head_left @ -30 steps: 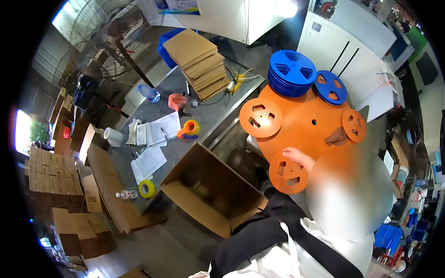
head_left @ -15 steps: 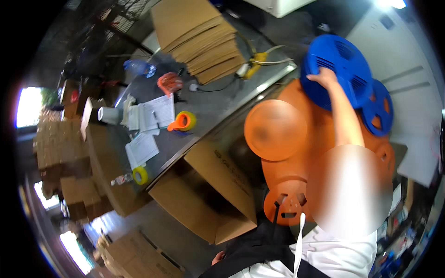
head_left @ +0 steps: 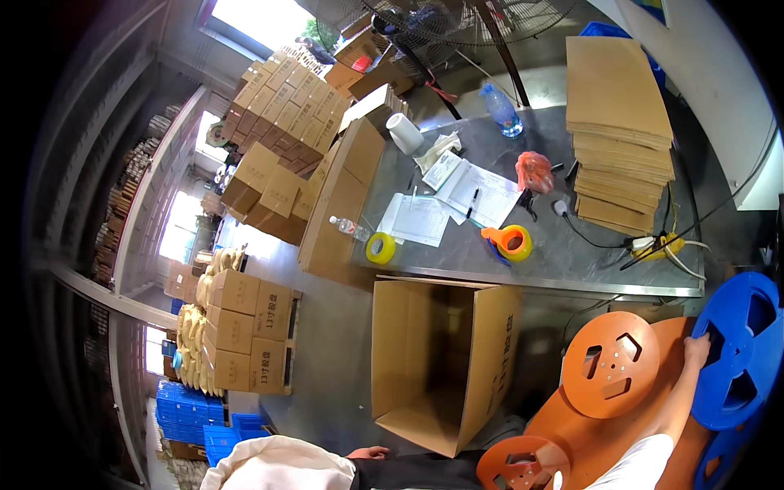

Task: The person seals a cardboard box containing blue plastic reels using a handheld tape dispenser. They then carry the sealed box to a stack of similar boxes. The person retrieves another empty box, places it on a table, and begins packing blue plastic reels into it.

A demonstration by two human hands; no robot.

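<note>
At the right edge of the view, my right hand grips the near side of a blue plastic reel with wide cut-outs; its fingertips are partly hidden at the rim. Below that reel another blue one shows in part. Several orange reels are stacked under my right arm, among them a round orange reel and a lower orange reel. My left hand rests low by my dark trousers, fingers stretched out and holding nothing. An open cardboard box stands between the hands, its visible inside bare.
Beyond the box is a grey metal table. On it lie an orange tape dispenser, papers, a water bottle, a yellow tape roll and a pile of flat cardboard. Stacked cartons stand at left.
My view has swung left, so the table and box sit more squarely in it. My right hand stays on the blue reel, now at the right edge. More of the left hand shows.
</note>
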